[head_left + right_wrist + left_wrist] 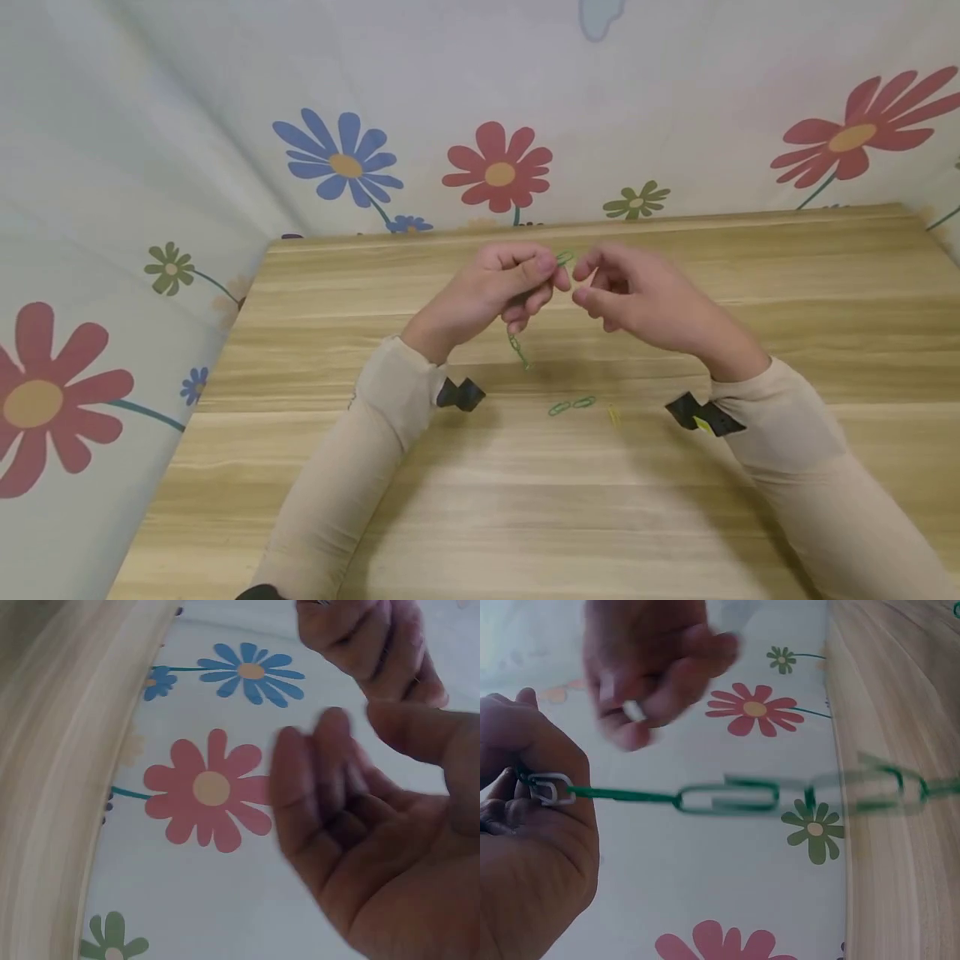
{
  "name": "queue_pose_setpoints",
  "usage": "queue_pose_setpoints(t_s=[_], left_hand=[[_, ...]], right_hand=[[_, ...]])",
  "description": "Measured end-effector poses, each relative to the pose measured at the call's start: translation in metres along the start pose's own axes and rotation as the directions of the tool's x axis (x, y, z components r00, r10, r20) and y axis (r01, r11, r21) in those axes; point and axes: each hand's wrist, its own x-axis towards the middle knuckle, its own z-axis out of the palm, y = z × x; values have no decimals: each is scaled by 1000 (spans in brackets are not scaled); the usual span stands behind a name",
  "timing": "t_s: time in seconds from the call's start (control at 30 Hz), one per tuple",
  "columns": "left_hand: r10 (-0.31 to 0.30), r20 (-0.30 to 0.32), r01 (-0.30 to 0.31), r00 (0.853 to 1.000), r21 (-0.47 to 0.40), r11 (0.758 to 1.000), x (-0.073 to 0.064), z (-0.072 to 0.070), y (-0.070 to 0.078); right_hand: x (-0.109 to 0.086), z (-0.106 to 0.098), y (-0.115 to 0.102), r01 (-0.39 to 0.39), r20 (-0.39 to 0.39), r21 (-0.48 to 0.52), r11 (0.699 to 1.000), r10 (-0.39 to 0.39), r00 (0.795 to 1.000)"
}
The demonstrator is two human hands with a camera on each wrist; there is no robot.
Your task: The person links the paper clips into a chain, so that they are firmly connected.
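My left hand [510, 283] pinches a green paper clip [565, 258] between thumb and forefinger, its end sticking out past the fingertips. From below that hand hangs a chain of linked green paper clips [518, 351]. The left wrist view shows this chain [727, 798] blurred, running from a pale clip [553, 788] at the palm. Close beside, my right hand [637, 292] is raised above the table with fingers bent. Its thumb and fingertips [334, 724] stand apart in the right wrist view, with nothing visible between them.
On the wooden table [480, 500] lie two loose green paper clips, one [559, 408] left of the other [584, 402]. To their right is a yellow paper clip [614, 414]. Behind the table's far edge hangs a flower-print curtain [427, 75].
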Motion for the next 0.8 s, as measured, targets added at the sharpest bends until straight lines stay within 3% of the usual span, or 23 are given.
queue_pose_setpoints(t_s=[0.1,0.23,0.33,0.43,0.53,0.63,0.7,0.8], left_hand=[[9,-21,-9,1000,-3,1000,-1,-1,1],[38,-39,-39,999,-19,999,0,-2,2],[53,-47,-55,997,-40,998,1,-2,4],[59,-60,-62,996,-54,997,2,-2,4],[65,-72,-69,995,-60,996,2,-2,3],[66,-77,-70,995,-59,996,2,-2,2],[63,-82,-67,995,-50,997,2,-2,1],[48,-102,-51,994,-32,998,3,1,1]], right_hand=[[-5,8,8,-32,156,-260,965,74,985],[-18,22,26,-39,296,-473,880,201,934],[-31,33,36,-64,304,-559,827,276,912],[-41,44,42,-56,273,-598,799,269,924],[-47,54,43,-11,233,-619,786,196,953],[-48,58,42,30,227,-622,783,144,963],[-45,56,42,44,225,-593,804,113,968],[-40,45,39,38,194,-472,881,62,979]])
